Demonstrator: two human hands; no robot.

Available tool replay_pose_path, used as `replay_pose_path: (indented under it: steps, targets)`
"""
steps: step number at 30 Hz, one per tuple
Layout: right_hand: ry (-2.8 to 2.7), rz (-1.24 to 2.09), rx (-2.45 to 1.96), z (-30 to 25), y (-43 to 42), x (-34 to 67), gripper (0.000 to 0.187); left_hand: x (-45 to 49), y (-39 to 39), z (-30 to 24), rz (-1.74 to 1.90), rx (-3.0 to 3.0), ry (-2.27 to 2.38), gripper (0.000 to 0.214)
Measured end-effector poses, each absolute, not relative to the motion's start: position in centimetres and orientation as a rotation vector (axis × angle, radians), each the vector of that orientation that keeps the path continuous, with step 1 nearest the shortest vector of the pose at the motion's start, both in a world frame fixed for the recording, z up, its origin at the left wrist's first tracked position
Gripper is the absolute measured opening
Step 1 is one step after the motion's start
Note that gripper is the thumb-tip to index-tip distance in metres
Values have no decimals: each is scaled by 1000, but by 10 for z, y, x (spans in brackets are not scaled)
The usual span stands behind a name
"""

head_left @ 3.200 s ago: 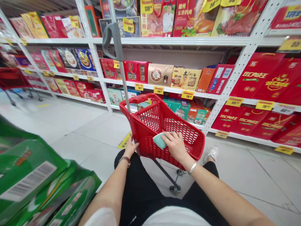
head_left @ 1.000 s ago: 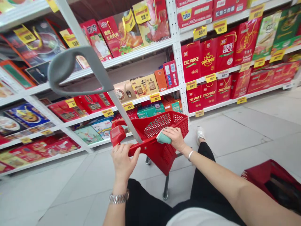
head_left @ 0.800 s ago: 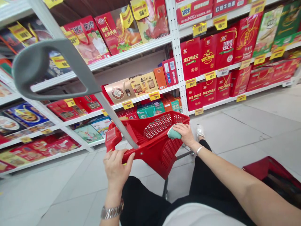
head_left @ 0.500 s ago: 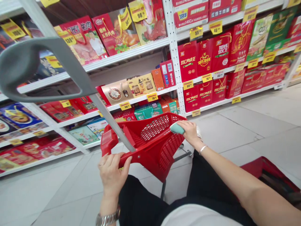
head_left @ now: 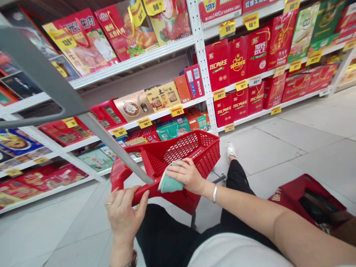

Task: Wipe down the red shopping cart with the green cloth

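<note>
Supermarket shelves [head_left: 199,63] of white metal fill the background, packed with red gift boxes [head_left: 218,65] and other boxed goods and marked with yellow price tags [head_left: 226,29]. Pale tiles cover the floor [head_left: 278,148] below them.

Just ahead of the person's lap stands a red basket [head_left: 191,139] on a wheeled frame, its mesh walls showing nothing inside. A grey pole [head_left: 111,142] rises from it, up and away to the left of both hands.

The left hand [head_left: 124,215] is curled around the basket's thick red bar, with the fingers on the far side and the thumb lying over the top; the fingers stay slightly apart. A watch [head_left: 133,260] sits at the wrist, cut off by the frame's bottom edge.

The right hand [head_left: 185,176] is just beside the left, its fingers loosely spread and pressing down on a teal cloth [head_left: 170,184]. The cloth is bunched under the fingertips against the basket's near edge, and the thumb is hidden, so any pinch cannot be made out. A silver bangle [head_left: 214,193] circles that wrist.

Beyond the right hand, black trousers [head_left: 236,181] lead to a white shoe [head_left: 230,152]. Further right, near the elbow, lies a second basket [head_left: 306,196], also red, with dark contents.
</note>
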State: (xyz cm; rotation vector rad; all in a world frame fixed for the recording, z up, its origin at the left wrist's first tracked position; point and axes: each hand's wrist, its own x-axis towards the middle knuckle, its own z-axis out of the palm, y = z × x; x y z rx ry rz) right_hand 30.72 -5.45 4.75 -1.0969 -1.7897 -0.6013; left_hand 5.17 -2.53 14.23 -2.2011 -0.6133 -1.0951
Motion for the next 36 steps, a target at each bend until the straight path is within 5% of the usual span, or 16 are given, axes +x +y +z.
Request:
replay_pose_path:
  steps: [15, 20, 26, 36]
  targets:
    - [-1471, -389, -1737, 28, -52, 484, 41, 55, -22, 146, -1083, -2191, -588, 12]
    - [-1478, -356, -1656, 46, -60, 434, 48, 53, -19, 146, -1108, -2158, -581, 10]
    - [-1844, -594, -1075, 62, -71, 312, 35, 47, -18, 145, -1108, -2179, -598, 7]
    - [-1953, -782, -1097, -5, -58, 321, 28, 31, -22, 146, -1117, -2169, -608, 6]
